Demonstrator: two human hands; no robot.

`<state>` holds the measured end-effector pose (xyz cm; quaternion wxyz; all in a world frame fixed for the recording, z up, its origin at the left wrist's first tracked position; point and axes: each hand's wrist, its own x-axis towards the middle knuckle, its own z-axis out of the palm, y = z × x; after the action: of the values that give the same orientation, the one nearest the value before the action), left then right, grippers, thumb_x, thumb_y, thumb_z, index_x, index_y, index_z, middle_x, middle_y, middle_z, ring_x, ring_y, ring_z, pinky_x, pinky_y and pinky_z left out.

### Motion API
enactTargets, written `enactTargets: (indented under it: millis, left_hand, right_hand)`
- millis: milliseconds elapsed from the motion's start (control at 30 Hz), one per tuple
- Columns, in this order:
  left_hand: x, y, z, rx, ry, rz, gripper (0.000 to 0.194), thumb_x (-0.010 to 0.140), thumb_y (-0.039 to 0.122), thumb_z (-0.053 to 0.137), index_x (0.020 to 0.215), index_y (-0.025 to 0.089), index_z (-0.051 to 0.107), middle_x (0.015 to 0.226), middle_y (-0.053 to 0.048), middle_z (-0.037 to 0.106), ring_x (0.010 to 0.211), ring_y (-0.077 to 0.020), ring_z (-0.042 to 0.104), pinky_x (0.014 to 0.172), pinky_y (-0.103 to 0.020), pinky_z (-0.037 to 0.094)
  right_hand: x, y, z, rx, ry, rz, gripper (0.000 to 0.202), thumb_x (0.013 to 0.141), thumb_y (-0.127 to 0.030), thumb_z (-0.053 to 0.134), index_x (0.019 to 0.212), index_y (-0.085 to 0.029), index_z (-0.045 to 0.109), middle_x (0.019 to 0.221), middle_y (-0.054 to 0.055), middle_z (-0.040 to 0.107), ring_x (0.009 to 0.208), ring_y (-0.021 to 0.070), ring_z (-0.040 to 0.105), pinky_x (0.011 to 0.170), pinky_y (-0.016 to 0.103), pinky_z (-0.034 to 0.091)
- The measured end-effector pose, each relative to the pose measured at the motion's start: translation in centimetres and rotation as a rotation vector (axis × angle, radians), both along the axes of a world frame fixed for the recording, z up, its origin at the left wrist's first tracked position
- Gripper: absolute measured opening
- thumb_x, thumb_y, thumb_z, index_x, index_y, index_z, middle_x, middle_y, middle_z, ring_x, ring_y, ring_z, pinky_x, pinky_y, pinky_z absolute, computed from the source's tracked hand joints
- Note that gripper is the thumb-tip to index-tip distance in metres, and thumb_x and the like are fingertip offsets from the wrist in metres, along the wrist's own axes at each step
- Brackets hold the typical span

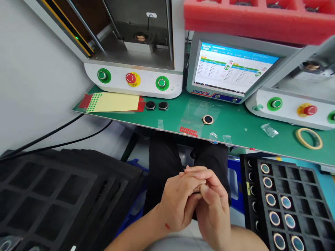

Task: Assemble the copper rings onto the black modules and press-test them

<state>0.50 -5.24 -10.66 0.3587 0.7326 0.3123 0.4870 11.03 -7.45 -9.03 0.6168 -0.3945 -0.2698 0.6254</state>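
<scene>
Step in hand: holding well is probably calling for light, even pressure at the edges. The bare left hand (176,196) and bare right hand (215,201) are cupping a small, dark-edged, pinkish-gold piece (196,190), mostly hidden, short of the near edge of the flat green table (232,122). Fingers are curling, overlapping, pressing together around it; exact fingertip contact: cannot tell.

Left hand (176,199) and right hand (215,199) cup a mostly hidden piece (197,190)! Up ahead, the monitor (222,78) shows two green OKs.
</scene>
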Motion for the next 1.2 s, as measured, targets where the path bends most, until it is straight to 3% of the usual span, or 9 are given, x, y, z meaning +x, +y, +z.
enactTargets:
  millis: [67, 167, 233, 300, 500, 733, 900, 1000, 1200]
  left_hand:
    - [0.1, -0.3, 0.4, -0.348, -0.261, -0.112, 0.021, 0.097, 0.024, 0.043, 0.107, 0.019, 0.061, 0.089, -0.008, 0.069, 0.070, -0.0162, 0.064, 0.061, -0.025, 0.052]
    - [0.6, -0.5, 1.3, -0.882, -0.699, -0.294, 0.028, 0.098, 0.036, 0.046, 0.087, 0.015, 0.062, 0.075, -0.006, 0.064, 0.061, -0.0128, 0.058, 0.057, -0.022, 0.046]
    - [0.9, -0.6, 1.8, -1.070, -0.873, -0.400, 0.030, 0.096, 0.039, 0.051, 0.084, 0.014, 0.062, 0.067, -0.004, 0.060, 0.060, -0.0135, 0.059, 0.060, -0.024, 0.045]
    - [1.1, -0.7, 2.2, -1.169, -0.960, -0.453, 0.030, 0.094, 0.040, 0.054, 0.084, 0.013, 0.063, 0.064, -0.004, 0.059, 0.060, -0.0151, 0.060, 0.061, -0.025, 0.044]
    - [1.3, -1.0, 2.9, -1.288, -1.007, -0.473, 0.037, 0.088, 0.047, 0.057, 0.073, 0.014, 0.062, 0.058, -0.004, 0.054, 0.064, -0.0187, 0.059, 0.055, -0.025, 0.038]
    - [1.5, -1.6, 3.2, -1.327, -1.004, -0.416, 0.039, 0.088, 0.052, 0.059, 0.074, 0.015, 0.061, 0.056, -0.002, 0.051, 0.053, -0.0124, 0.048, 0.046, -0.022, 0.027]
    - [1.3, -1.5, 3.5, -1.342, -1.087, -0.432, 0.030, 0.087, 0.042, 0.063, 0.078, 0.013, 0.063, 0.059, -0.003, 0.055, 0.057, -0.0135, 0.052, 0.061, -0.024, 0.040]
    - [1.0, -1.3, 3.5, -1.358, -1.106, -0.431, 0.030, 0.089, 0.039, 0.061, 0.077, 0.012, 0.065, 0.061, -0.004, 0.056, 0.065, -0.0158, 0.056, 0.066, -0.025, 0.042]
    - [2.0, 0.0, 3.7, -1.356, -0.993, -0.384, 0.030, 0.090, 0.037, 0.059, 0.073, 0.015, 0.068, 0.067, -0.005, 0.059, 0.073, -0.0191, 0.059, 0.076, -0.030, 0.046]
  right_hand:
    - [0.9, -0.2, -0.1, 0.044, -0.089, 0.065, 0.019, 0.093, -0.037, 0.055, 0.101, -0.025, 0.068, 0.107, 0.006, 0.069, 0.083, 0.0182, 0.070, 0.082, 0.038, 0.059]
    - [2.1, -0.5, -0.4, 0.279, -0.331, 0.044, 0.042, 0.082, -0.037, 0.070, 0.121, -0.027, 0.059, 0.123, 0.011, 0.062, 0.107, 0.0274, 0.065, 0.091, 0.046, 0.055]
    - [2.7, -0.6, -0.6, 0.448, -0.460, 0.032, 0.066, 0.072, -0.019, 0.076, 0.132, -0.029, 0.051, 0.132, 0.011, 0.059, 0.121, 0.0311, 0.057, 0.098, 0.050, 0.051]
    - [3.1, -0.6, -0.8, 0.550, -0.501, 0.056, 0.078, 0.067, -0.004, 0.073, 0.136, -0.030, 0.047, 0.129, 0.009, 0.062, 0.120, 0.0298, 0.059, 0.098, 0.050, 0.052]
    - [3.5, -0.3, -0.7, 0.609, -0.440, 0.037, 0.067, 0.071, -0.009, 0.080, 0.130, -0.029, 0.055, 0.119, 0.008, 0.071, 0.109, 0.0303, 0.068, 0.094, 0.053, 0.055]
    - [3.8, -0.4, -0.7, 0.484, -0.341, 0.076, 0.059, 0.064, -0.013, 0.088, 0.115, -0.030, 0.063, 0.111, 0.004, 0.075, 0.107, 0.0279, 0.070, 0.095, 0.048, 0.058]
    - [3.4, 0.0, -1.1, 0.579, -0.305, 0.102, 0.058, 0.069, -0.015, 0.085, 0.119, -0.027, 0.059, 0.118, 0.002, 0.071, 0.110, 0.0232, 0.069, 0.102, 0.040, 0.056]
    - [2.7, 0.3, -1.9, 0.643, -0.258, 0.097, 0.064, 0.068, -0.016, 0.086, 0.122, -0.026, 0.053, 0.120, 0.004, 0.069, 0.111, 0.0245, 0.068, 0.102, 0.042, 0.055]
    - [3.3, 1.5, -3.5, 0.771, -0.269, 0.012, 0.069, 0.071, -0.016, 0.084, 0.129, -0.023, 0.047, 0.125, 0.009, 0.064, 0.119, 0.0251, 0.062, 0.105, 0.043, 0.051]
